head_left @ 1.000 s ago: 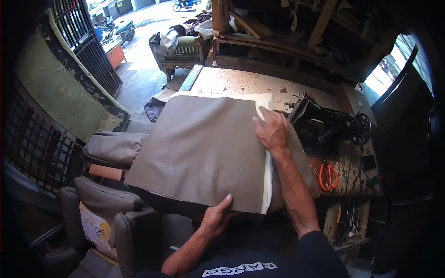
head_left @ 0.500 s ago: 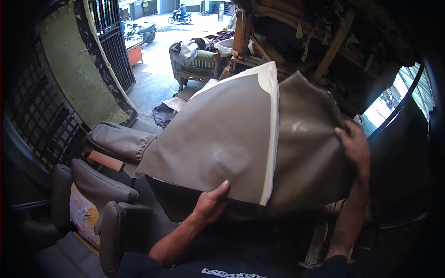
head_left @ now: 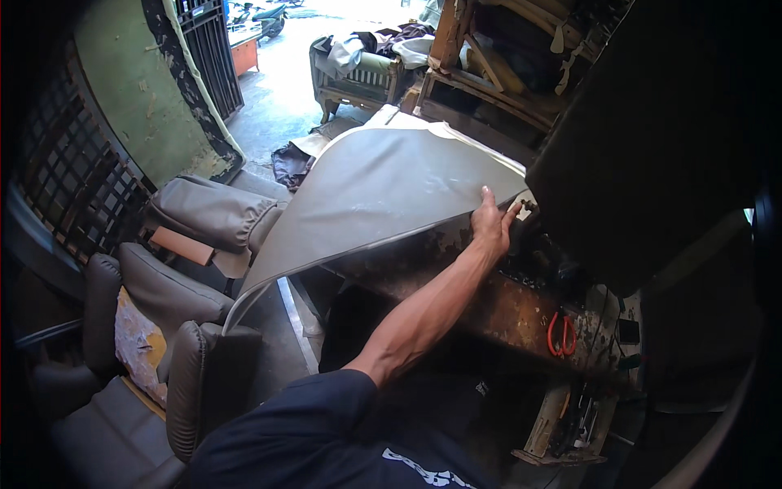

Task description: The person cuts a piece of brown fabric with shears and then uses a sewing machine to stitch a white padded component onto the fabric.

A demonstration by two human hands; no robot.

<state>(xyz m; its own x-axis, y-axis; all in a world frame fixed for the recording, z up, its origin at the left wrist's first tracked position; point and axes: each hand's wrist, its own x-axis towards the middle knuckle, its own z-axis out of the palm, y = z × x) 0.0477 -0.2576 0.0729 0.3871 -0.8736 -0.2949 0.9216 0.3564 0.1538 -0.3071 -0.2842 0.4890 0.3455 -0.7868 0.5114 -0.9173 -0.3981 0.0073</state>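
Note:
My left hand (head_left: 496, 218) grips the edge of a grey-brown sheet (head_left: 375, 183) with cream layers behind it, draped over the worktable (head_left: 497, 318), thumb on top. Beside and below the hand, a black sewing machine (head_left: 546, 261) is partly hidden in shadow, and red-handled scissors (head_left: 562, 334) lie lower on the table. A large dark sheet (head_left: 643, 130) is raised across the upper right, filling that side. My right hand is not visible.
Padded chairs (head_left: 171, 285) stand at lower left, a grey padded bundle (head_left: 208, 208) behind them. A fabric-laden armchair (head_left: 358, 73) and wooden shelving (head_left: 489, 90) are at the back, an open doorway with parked motorbikes beyond. A tool rack (head_left: 562, 424) hangs below the table.
My left hand moved up and right with the cream-backed sheet, folding it back and uncovering the table's front and scissors. The other sheet rose to upper right; my right hand left view.

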